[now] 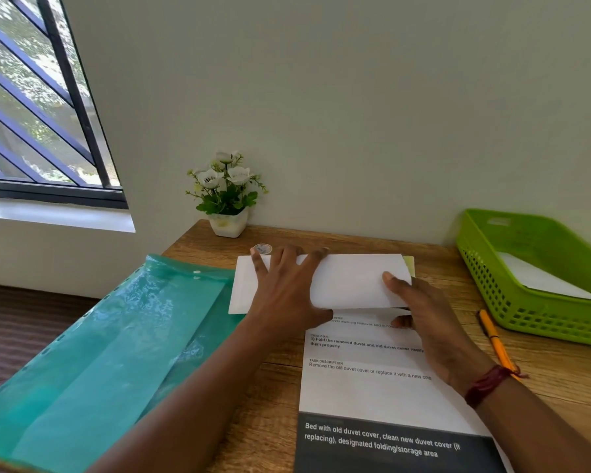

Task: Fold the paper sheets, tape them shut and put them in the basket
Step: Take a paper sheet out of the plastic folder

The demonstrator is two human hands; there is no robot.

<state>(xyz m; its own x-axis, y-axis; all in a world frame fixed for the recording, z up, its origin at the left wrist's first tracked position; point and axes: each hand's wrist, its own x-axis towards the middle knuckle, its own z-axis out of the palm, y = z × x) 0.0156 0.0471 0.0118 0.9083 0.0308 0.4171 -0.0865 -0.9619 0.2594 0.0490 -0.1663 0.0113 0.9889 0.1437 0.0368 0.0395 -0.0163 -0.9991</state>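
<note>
Mid-fold on the wooden table (543,373), with the crease not yet set.

From the left, the translucent teal plastic folder (99,336) crowds the work area. The small round tape roll (262,249) sits just beside the fingertips of the left hand (287,295), which lies spread and pressed flat on the turned-over flap of the white printed paper sheet (350,285). The right hand (423,322) pinches the flap's right end, finger above and thumb below. If either hand lifts early, the flap may spring open or crease askew, and a sliding palm could knock the tape away. The perforated green plastic basket (526,314), with one white paper inside, stands well apart at the right.
</note>
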